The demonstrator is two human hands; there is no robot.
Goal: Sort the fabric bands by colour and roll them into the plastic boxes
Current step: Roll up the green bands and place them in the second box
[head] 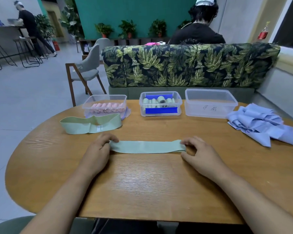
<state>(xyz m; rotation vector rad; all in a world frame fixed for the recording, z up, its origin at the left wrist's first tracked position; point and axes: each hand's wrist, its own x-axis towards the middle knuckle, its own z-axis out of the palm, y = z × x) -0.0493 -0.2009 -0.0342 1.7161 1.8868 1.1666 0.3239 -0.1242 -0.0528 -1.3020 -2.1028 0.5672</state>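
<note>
On the wooden table (142, 183), left hand (98, 149) palm down, forearm reaching in from the near edge, fingers curled over the left end of the flat green band (147, 146) and gripping it. Band stretched flat across the middle of the table between both hands. At its other end, right hand (200, 152) also palm down, thumb and bent fingers pinching the right end (fingertips on the cloth, the heel of the hand on the wood).

Beyond the left hand, a looped green band (91, 124) lying loose, apart from the flat one. Behind it, touching or just beside, the left box (107, 95) filled with a row of pink rolls (107, 106). Farther right the middle box (160, 92), marked with blue tape, holding pale green rolls (157, 100). Then the right box (210, 105), nothing visible inside. At the far right edge, a heap of blue bands (260, 124). Past the table, a leaf-patterned sofa back (189, 65).
</note>
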